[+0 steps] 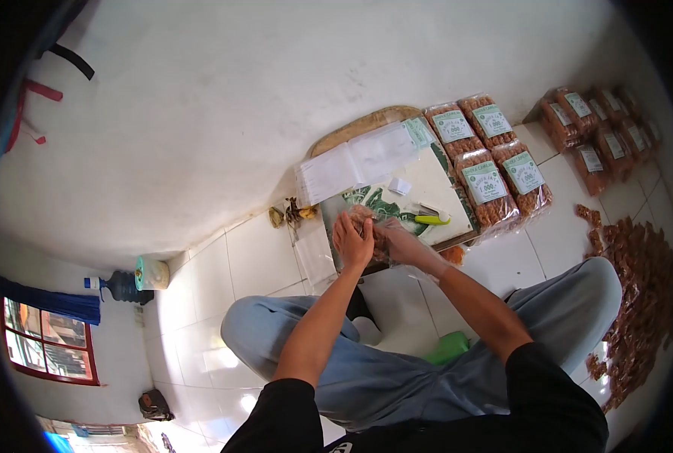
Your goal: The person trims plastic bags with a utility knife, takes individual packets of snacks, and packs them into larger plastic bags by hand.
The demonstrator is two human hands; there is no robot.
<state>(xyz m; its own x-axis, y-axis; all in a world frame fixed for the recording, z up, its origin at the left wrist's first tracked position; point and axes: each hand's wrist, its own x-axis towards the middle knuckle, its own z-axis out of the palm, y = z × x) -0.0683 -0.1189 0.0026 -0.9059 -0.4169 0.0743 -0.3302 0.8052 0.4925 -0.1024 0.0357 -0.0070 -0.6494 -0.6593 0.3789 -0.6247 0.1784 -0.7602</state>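
Note:
A clear plastic bag with brown pieces in it [361, 217] is between my hands, over the near edge of a low board [446, 198]. Fingers of my left hand [354, 240] wrap round the bag's left side. My right hand [406, 245] is closed at the bag's right side, with clear plastic around it. Just right of my hands lies a green-handled cutter [432, 219]. A small white paper stack [400, 186] sits beyond it, and clear plastic sleeves [359, 158] lie on the board's far left part.
Labelled packs [487, 185] stand right of the board, with more packs [614, 143] farther right. A large pile of small brown packets [639, 302] covers the floor at right. Dark yellowish scraps [291, 214] lie left of the board. A green item [448, 347] is between my legs.

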